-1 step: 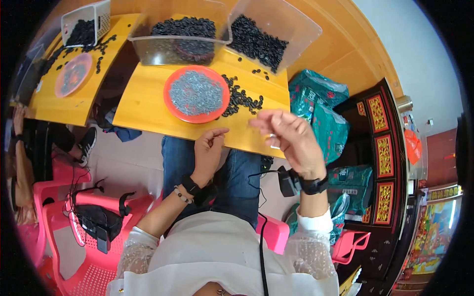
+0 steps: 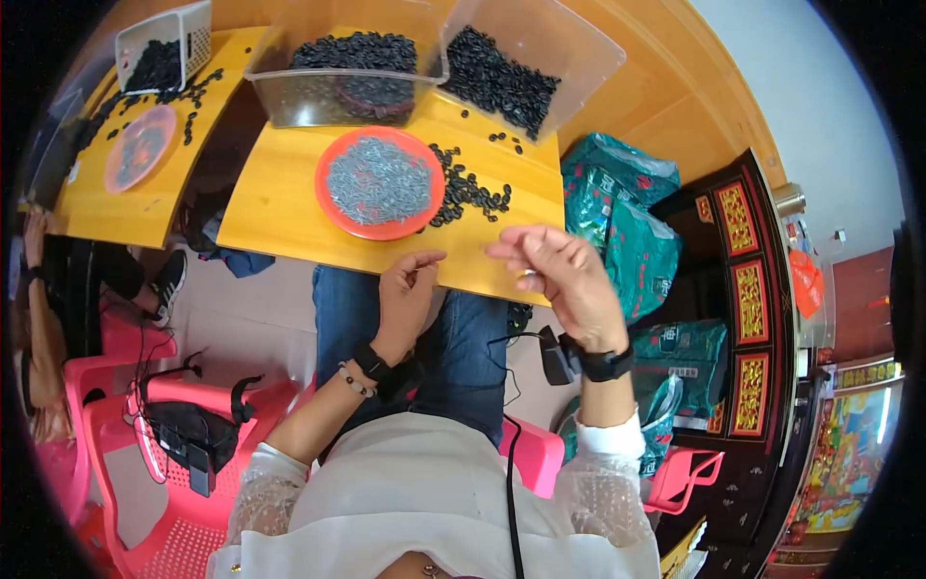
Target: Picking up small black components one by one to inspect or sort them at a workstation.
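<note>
My left hand hovers at the near edge of the yellow table, thumb and forefinger pinched together; anything between them is too small to see. My right hand is raised over the table's near right corner, fingers loosely apart, with nothing visible in it. Just beyond both hands sits an orange plate full of small grey pieces. A loose pile of black pieces lies on the table to its right.
Two clear plastic bins of black pieces stand at the table's far side. A second yellow table on the left holds a pink plate and a white basket. Green bags, pink chairs, and another person surround me.
</note>
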### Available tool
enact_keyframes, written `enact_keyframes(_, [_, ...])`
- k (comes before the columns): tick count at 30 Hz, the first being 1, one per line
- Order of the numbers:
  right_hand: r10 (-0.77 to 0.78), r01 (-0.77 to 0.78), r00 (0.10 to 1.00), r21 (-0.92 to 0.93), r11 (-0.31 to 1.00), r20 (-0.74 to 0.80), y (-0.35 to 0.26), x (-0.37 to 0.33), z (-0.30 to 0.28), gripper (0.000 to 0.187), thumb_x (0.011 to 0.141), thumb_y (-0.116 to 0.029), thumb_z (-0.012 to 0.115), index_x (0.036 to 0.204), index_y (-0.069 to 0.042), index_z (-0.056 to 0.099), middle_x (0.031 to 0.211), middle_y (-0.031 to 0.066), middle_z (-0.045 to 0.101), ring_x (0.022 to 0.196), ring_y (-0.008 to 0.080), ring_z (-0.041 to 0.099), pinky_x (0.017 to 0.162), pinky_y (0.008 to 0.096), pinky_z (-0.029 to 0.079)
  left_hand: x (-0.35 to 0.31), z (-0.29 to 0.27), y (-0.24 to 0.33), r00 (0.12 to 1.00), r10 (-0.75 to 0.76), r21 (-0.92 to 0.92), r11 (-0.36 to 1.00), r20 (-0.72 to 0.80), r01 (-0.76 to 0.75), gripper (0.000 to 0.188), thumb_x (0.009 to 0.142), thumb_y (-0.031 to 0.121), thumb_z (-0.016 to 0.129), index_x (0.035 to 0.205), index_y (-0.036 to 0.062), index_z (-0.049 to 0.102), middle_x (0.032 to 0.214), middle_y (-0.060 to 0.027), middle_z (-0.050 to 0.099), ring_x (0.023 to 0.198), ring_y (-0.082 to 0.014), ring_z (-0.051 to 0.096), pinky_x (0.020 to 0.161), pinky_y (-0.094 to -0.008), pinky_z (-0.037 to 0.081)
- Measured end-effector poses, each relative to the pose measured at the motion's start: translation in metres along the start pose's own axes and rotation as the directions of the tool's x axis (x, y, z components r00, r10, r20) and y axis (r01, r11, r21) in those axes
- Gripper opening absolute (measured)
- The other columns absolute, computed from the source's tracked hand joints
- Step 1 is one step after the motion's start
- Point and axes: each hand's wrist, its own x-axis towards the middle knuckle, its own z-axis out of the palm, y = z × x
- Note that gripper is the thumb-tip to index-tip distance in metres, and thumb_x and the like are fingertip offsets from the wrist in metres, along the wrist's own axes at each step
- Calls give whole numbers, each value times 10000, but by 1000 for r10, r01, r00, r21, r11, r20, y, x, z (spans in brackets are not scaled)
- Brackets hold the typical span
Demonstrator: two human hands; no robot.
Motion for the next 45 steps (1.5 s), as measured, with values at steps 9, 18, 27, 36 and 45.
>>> enact_keyframes(9, [-294, 86, 922, -609, 789, -252, 135, 45, -52, 121, 820, -101, 568, 829, 3, 629, 698, 147, 641, 647, 269, 633, 610, 343, 486, -4, 7, -34, 987, -46, 354, 935, 154, -12, 171, 836, 102, 578, 940, -15, 649, 749, -52, 645, 617, -89, 568, 593, -228, 457])
enact_keyframes(18, [-448, 42, 866, -862, 506, -221, 123, 103, -5, 211, 756, -35, 545, 943, -80, 634, 834, 181, 641, 817, 349, 615, 701, 443, 482, -1, -1, -26, 992, -6, 458, 888, 125, -53, 142, 843, 38, 560, 940, -36, 632, 697, -16, 607, 569, -41, 495, 529, -202, 401])
enact_keyframes(27, [-476, 25, 862, -922, 388, -177, 134, 126, -1, 221, 726, -17, 566, 901, -90, 679, 843, 187, 629, 824, 349, 611, 708, 438, 492, -3, -10, -26, 987, -55, 430, 903, 151, -15, 157, 869, 55, 569, 992, -27, 622, 786, 21, 595, 658, -24, 487, 602, -179, 396])
enact_keyframes(36, [-469, 8, 869, -946, 325, -154, 127, 125, 2, 42, 716, -54, 582, 728, -40, 620, 729, 169, 628, 742, 338, 625, 646, 444, 489, -1, -11, -32, 992, 15, 337, 940, 127, -58, 138, 849, 43, 570, 949, -33, 626, 705, 7, 591, 565, -29, 460, 521, -193, 377])
enact_keyframes(45, [-398, 74, 889, -786, 614, -228, 117, 110, -11, 148, 778, -97, 577, 865, -15, 663, 771, 172, 658, 756, 286, 650, 648, 376, 500, 1, -10, -16, 996, -56, 168, 985, 67, 44, 171, 884, 76, 557, 1028, 1, 610, 853, 4, 615, 664, -31, 509, 606, -174, 418])
